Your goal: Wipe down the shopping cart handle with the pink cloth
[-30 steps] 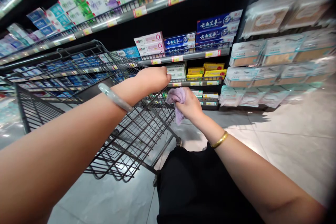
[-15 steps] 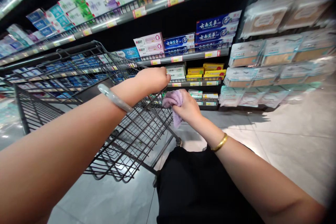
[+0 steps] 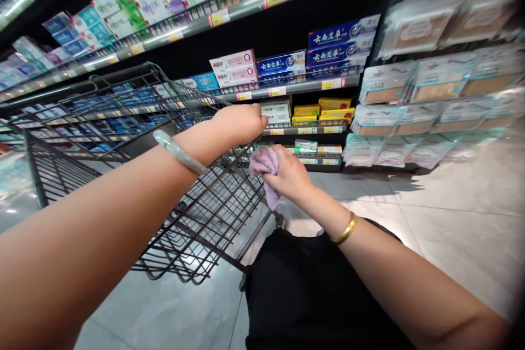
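Note:
A dark wire shopping cart stands in front of me on the left. My left hand is closed over the cart's near top rim, its fingers curled down and partly hidden, with a pale jade bangle at that wrist. Bunched in my right hand is a light purple cloth, one end hanging below the fingers. The cloth lies against the near end of the cart's wire side, just below my left hand. A gold bangle circles my right wrist.
Beyond the cart run store shelves stacked with toothpaste boxes and price tags. Bagged goods hang on a rack at the right. Grey floor tiles extend below, and my black clothing shows at the bottom.
My right hand with the purple cloth has moved slightly left and down along the cart's end. My left hand stays in place on the rim.

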